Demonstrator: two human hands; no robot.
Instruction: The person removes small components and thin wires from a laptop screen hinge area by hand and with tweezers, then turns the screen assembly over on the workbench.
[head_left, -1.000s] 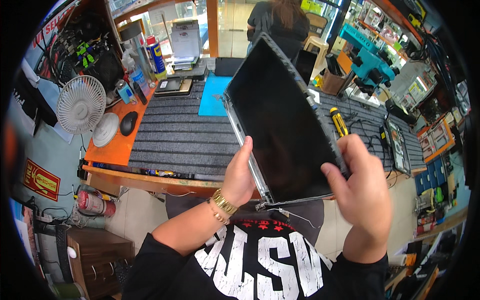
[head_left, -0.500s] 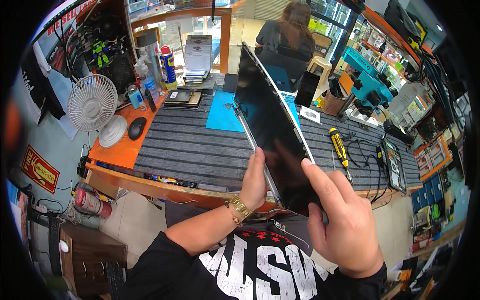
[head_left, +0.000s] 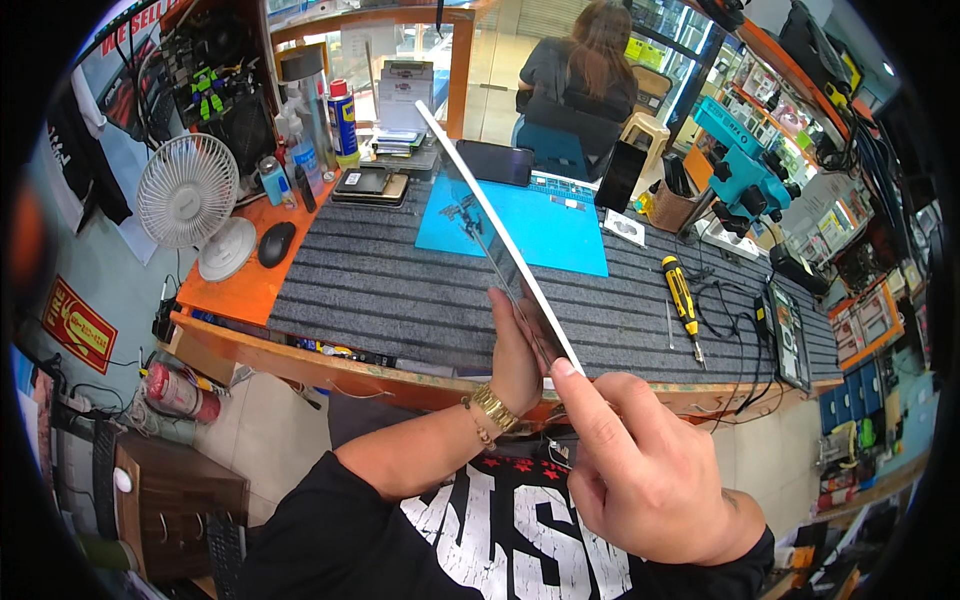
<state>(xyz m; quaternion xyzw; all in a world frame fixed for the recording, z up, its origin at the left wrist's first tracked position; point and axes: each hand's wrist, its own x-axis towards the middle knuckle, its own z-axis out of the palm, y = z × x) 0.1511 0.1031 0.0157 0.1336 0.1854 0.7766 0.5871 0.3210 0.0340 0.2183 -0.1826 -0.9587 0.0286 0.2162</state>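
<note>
A thin laptop screen panel is held tilted over the front of the workbench, with its long white edge turned up toward me. Its dark face shows only as a narrow strip. My left hand, below a gold wristwatch, is closed on the panel's left side near the lower end; some of its fingers are hidden behind the panel. My right hand pinches the near lower corner, its index finger on the white edge. A dark metal hinge-like piece shows beside the panel, over the blue mat.
On the ribbed grey bench top lie a yellow-black screwdriver, cables and an opened device at right. Phones, a mouse and a fan are at left. A teal microscope stands back right. A person sits beyond.
The panel has turned from showing its dark face to nearly edge-on, and its top end has swung left. My right hand has moved left, closer to my left hand.
</note>
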